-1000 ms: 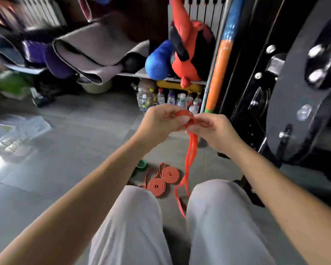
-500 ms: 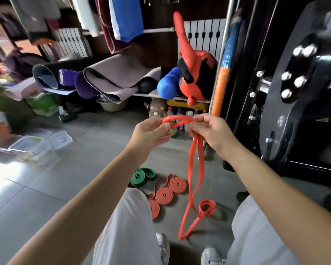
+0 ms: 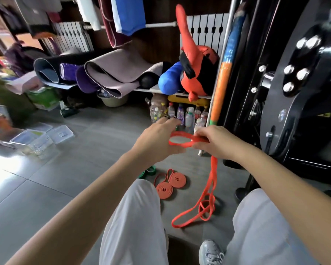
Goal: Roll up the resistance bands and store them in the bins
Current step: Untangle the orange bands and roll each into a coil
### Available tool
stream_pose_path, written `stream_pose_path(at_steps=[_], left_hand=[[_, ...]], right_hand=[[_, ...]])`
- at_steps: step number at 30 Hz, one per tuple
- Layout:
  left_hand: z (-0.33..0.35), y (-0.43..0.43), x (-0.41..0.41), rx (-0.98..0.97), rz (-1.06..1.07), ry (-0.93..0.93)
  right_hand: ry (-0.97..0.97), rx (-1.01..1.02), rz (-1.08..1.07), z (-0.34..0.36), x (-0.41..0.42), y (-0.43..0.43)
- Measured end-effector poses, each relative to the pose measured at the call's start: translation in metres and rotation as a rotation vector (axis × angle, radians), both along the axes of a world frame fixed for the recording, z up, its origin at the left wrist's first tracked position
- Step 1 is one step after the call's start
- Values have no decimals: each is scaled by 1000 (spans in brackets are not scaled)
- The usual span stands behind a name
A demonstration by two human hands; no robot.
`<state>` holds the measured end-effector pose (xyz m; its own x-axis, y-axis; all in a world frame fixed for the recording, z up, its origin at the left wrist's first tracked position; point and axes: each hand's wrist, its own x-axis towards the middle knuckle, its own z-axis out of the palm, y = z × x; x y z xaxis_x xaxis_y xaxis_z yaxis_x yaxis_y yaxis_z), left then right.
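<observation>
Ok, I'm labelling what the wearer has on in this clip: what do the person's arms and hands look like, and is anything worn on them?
The left forearm and right forearm are bare, with no sleeve in view. The left hand and right hand wear no gloves, and no watch or bracelet shows at either wrist. Blur makes finger rings hard to rule out.

Right hand (image 3: 216, 143) pinches orange band (image 3: 214, 175) loop — left hand (image 3: 157, 142) fingers straight, beside it; tail on floor (image 3: 65, 188).
</observation>
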<state>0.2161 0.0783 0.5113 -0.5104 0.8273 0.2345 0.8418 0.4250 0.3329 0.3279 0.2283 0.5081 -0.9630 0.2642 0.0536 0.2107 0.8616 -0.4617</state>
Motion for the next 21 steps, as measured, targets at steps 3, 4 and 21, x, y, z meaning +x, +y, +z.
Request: stream_pose_path(at_steps=[3,4,21], left_hand=[[-8,2,4,-112,-10,-25],[-11,3,6,-125,-7,-44],[-14,-4,4,3,-11,-523]], right_hand=[[84,-149,1,-8,5,3],[111,-207,2,-11,6,5],[56,-367,16,-34,23,18]])
